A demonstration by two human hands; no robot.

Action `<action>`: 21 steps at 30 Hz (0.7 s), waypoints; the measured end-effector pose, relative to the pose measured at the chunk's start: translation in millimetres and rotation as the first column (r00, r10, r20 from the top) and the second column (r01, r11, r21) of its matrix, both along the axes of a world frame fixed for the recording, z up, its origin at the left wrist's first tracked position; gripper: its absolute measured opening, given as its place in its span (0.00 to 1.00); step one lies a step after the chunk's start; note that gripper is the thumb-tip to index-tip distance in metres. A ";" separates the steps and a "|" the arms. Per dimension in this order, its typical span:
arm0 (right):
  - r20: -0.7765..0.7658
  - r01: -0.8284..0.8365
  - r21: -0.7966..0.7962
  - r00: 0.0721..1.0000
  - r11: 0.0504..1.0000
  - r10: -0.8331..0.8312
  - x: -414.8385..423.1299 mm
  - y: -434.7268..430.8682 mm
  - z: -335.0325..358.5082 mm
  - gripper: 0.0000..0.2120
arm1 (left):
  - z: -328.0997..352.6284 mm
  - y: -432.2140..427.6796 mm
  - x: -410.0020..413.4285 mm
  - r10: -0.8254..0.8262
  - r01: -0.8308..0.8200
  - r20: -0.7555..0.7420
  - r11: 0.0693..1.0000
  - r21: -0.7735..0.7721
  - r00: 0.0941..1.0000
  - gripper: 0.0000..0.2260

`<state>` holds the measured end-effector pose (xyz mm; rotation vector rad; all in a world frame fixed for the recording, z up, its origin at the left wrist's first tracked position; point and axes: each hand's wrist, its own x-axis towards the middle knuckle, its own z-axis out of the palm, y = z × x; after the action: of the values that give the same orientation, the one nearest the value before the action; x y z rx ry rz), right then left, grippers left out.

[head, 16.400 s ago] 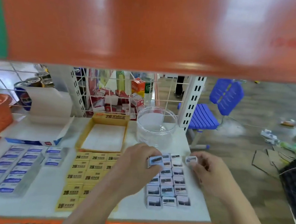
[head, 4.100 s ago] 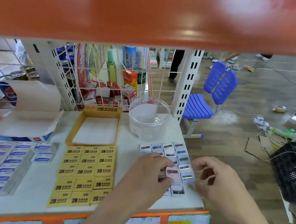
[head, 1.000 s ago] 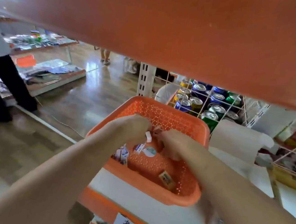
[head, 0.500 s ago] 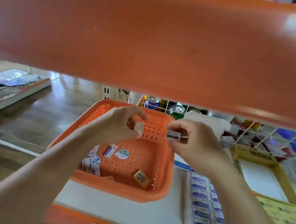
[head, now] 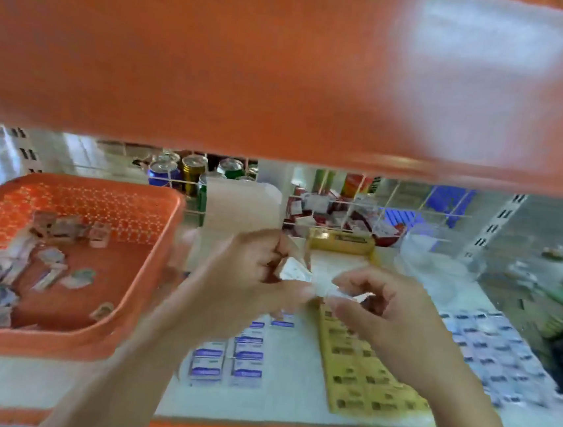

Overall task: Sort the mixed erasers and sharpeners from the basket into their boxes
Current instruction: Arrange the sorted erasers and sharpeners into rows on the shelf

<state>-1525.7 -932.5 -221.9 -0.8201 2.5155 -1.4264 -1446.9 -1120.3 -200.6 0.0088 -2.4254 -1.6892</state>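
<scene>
The upper part of the view is filled by a blurred orange shelf board [head: 220, 52]. Below it, a white shelf surface [head: 289, 407] is seen, on whose left side an orange basket [head: 161, 263] is set. A loose mix of small packets [head: 49, 256] is held in the basket, mostly along its left and far sides.

The left hand [head: 243, 278] and right hand [head: 390, 320] are raised above the white surface, just right of the basket and close together, their fingertips nearly meeting. A small white box [head: 295, 271] is pinched in the curled fingers of the left hand. A small pale piece [head: 351, 294], too blurred to be named, is pinched between thumb and forefinger of the right hand.

Under the hands, rows of yellow erasers [head: 361, 372] are laid out, with blue-labelled erasers [head: 245, 358] to their left and rows of small white boxes [head: 500, 358] to their right. Behind the hands, an open yellow box [head: 339, 241] is seen, and a clear plastic jar [head: 437, 262] is stood beside it on the right.
</scene>
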 end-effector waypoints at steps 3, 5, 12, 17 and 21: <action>0.091 0.046 0.066 0.994 0.997 -0.052 -14.3 52.3 -4.4 0.07 | -8.9 51.2 -27.1 -0.077 0.079 0.050 0.996 -0.036 0.996 0.07; 0.123 0.079 0.102 0.988 0.992 -0.091 -26.8 86.9 -6.5 0.09 | -14.5 84.9 -45.6 -0.098 0.101 0.069 0.994 -0.045 0.993 0.06; 0.049 0.138 0.255 0.987 0.957 -0.155 -76.5 176.0 -25.3 0.10 | -37.8 168.5 -95.4 -0.042 0.050 0.113 0.996 -0.069 0.993 0.03; -0.145 0.129 0.370 0.986 0.920 -0.080 -110.1 197.1 -30.6 0.09 | -49.4 198.7 -120.4 0.049 -0.023 0.157 0.986 -0.163 0.986 0.05; -0.165 0.076 0.447 0.986 0.891 -0.002 -132.0 194.0 -31.9 0.09 | -55.7 212.4 -137.2 0.132 -0.091 0.204 0.976 -0.197 0.970 0.09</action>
<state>-1657.6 -738.5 -253.9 -0.8184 2.8279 -0.7439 -1584.1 -908.0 -256.4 0.3139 -2.6747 -1.4761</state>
